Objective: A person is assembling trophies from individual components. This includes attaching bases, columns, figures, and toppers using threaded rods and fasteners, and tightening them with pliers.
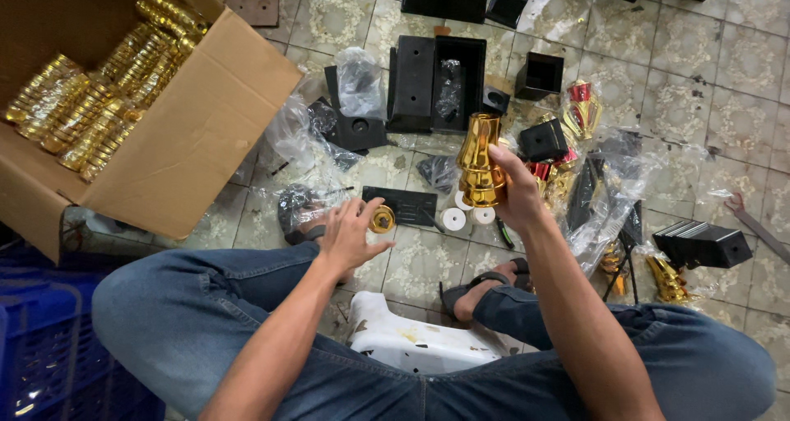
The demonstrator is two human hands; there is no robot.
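Low in the middle of the frame, a person sits on a small white stool with blue-jeaned knees on both sides. The left hand, just left of the middle, has its fingers spread wide and reaches down to a small round gold cap lying on the tiled floor; the fingertips look almost on it, but it is not gripped yet. The right hand, a little right of the middle, is wrapped tight around a shiny gold trophy stem and holds it upright above the floor. The stem looks smooth and slippery, so it might slide out and get dented on the hard tiles. The little cap is round, so a bump could make it roll away under the clear plastic bags. Two small white discs lie just under the stem and could get knocked too. Farther up, in the middle, black square bases sit open on the floor. In the upper left stands a big brown cardboard box with its flaps open, full of gold pieces wrapped in clear plastic. A dark blue crate is at the lower left.
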